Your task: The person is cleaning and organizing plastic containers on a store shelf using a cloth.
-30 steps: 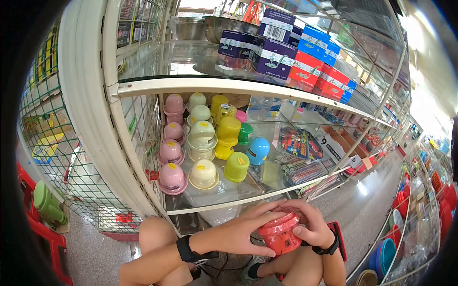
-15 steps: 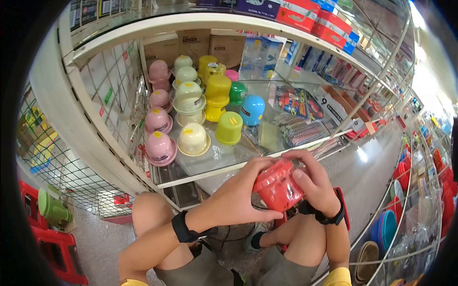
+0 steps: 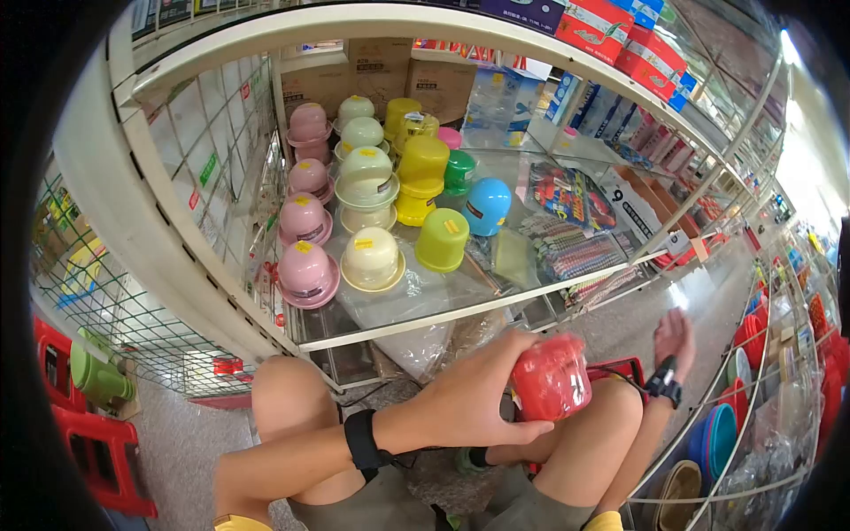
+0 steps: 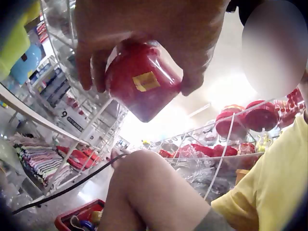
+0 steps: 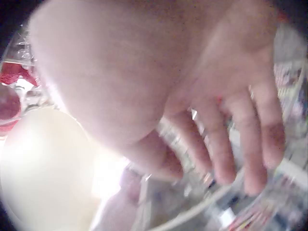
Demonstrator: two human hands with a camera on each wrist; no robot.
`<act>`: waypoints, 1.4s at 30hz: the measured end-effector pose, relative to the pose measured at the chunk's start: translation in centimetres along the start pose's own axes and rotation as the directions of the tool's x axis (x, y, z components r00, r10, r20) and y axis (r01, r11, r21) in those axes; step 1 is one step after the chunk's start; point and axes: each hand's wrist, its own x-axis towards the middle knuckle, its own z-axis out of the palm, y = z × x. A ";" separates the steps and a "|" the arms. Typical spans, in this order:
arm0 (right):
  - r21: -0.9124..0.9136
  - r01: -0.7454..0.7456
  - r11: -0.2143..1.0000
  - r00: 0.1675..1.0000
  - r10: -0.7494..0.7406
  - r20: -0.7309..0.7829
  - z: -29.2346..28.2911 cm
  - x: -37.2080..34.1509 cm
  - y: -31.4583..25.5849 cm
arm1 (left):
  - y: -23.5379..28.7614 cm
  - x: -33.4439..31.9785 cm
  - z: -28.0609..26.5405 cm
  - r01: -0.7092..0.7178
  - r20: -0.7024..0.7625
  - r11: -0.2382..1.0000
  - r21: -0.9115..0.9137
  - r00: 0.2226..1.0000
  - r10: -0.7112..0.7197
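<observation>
My left hand (image 3: 482, 389) grips a red container (image 3: 551, 379) wrapped in shiny clear film, thumb on one side and fingers on the other, in front of the shelf edge. The left wrist view shows a yellow sticker on the container (image 4: 137, 98) and the fingers spread around it. Away to the right, beyond the knee, my right hand (image 3: 675, 338) holds nothing. Its fingers hang loosely extended in the right wrist view. On the glass shelf stand pink domed cups (image 3: 305, 270), a cream one (image 3: 372, 257), a lime green cup (image 3: 442, 241) and a blue one (image 3: 487, 206).
The shelf's white front rail (image 3: 425, 320) runs just beyond my left hand. Striped packets (image 3: 580, 257) lie farther right on the glass. A red basket (image 4: 79, 216) sits low beside the knee. Red stools (image 3: 102, 460) stand left; a wire rack with blue basins (image 3: 722, 438) lines the right.
My right hand has let go of the red container and swung out to the right. The left hand alone now holds the container, turned and slightly farther right and lower.
</observation>
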 end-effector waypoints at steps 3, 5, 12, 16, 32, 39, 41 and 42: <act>-0.088 -0.208 0.974 0.971 0.195 -0.137 -17.7 4.4 12.6 | 0.0 0.3 0.3 -0.203 0.034 0.964 0.173 0.979 0.200; -0.499 -0.421 0.757 0.899 0.278 -0.337 -19.6 -2.2 19.0 | 0.3 0.1 0.8 -0.069 0.129 0.996 0.056 0.990 0.062; -0.971 -0.203 0.129 0.911 0.389 -0.139 -16.4 -12.8 26.6 | -0.7 0.9 2.4 -0.210 0.187 0.962 0.177 0.966 0.177; -0.990 -0.137 0.038 0.911 0.396 -0.111 -15.2 -13.9 26.6 | -1.1 0.4 2.9 -0.204 0.178 0.944 0.258 0.971 0.161; -0.966 -0.067 0.248 0.961 0.276 0.004 -13.5 -11.5 21.5 | -1.1 0.3 3.1 0.153 0.000 0.988 0.023 0.988 -0.153; -0.626 0.360 0.692 0.932 -0.299 0.205 -7.3 -7.5 7.6 | -2.5 0.8 2.7 0.170 -0.126 0.933 -0.316 0.968 -0.219; -0.564 0.433 0.704 0.864 -0.502 0.037 -3.1 -7.9 3.3 | -1.9 0.9 2.6 0.149 -0.143 0.916 -0.372 0.966 -0.215; -0.600 0.458 0.656 0.830 -0.558 0.024 -0.5 -8.3 0.7 | -1.9 0.9 2.6 0.204 -0.146 0.871 -0.446 0.944 -0.295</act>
